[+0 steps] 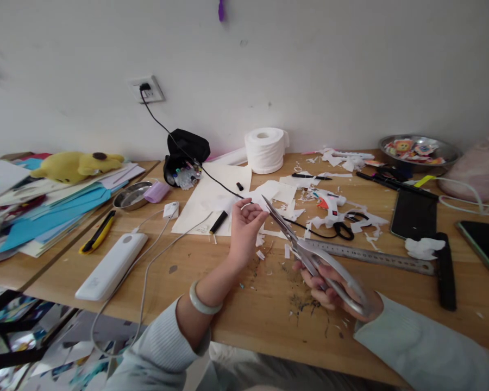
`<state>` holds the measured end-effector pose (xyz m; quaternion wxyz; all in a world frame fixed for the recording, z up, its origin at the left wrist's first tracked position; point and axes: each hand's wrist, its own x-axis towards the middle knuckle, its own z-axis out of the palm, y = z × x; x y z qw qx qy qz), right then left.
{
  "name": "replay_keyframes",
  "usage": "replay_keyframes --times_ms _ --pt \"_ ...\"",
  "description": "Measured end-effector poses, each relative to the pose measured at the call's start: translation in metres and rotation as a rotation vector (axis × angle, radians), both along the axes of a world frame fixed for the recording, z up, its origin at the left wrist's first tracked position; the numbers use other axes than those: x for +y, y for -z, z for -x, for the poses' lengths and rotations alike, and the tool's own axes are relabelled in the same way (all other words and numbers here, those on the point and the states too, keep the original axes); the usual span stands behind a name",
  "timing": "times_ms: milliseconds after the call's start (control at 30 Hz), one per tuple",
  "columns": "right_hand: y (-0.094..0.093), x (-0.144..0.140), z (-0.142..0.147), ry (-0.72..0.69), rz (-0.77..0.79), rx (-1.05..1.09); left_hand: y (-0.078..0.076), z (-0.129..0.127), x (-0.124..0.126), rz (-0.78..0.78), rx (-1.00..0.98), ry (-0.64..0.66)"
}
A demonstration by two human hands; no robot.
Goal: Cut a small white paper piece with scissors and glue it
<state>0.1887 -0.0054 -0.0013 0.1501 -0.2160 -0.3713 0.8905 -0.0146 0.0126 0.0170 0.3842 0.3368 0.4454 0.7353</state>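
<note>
Gripping scissors (309, 255) right-handed (334, 293), left hand (244, 225) pinching paper over scrap-littered wooden table (236, 304).

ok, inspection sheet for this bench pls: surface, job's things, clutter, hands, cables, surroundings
surface: wooden table, scattered with dark specks and paper bits.
job's things: large scissors, blades shut, tips at a small paper scrap.
clutter: paper offcuts, steel ruler, glue gun, tissue roll, utility knife, power bank.
hands: left hand pinches the scrap; right hand holds the scissor handles.
cables: black cord from wall socket; white cable off power bank.
surroundings: white wall, paper stacks left.
</note>
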Motion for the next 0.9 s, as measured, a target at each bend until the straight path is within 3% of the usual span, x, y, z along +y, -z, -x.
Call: replay_keyframes --times_ms 233,900 --pt "0.001 -0.0005 0.0 0.003 -0.031 0.026 -0.0027 -0.0006 -0.0008 0.098 -0.135 0.105" --pt "0.0025 0.0015 0.0023 0.001 0.007 -0.073 -0.0047 -0.0031 -0.0034 0.119 -0.076 0.168"
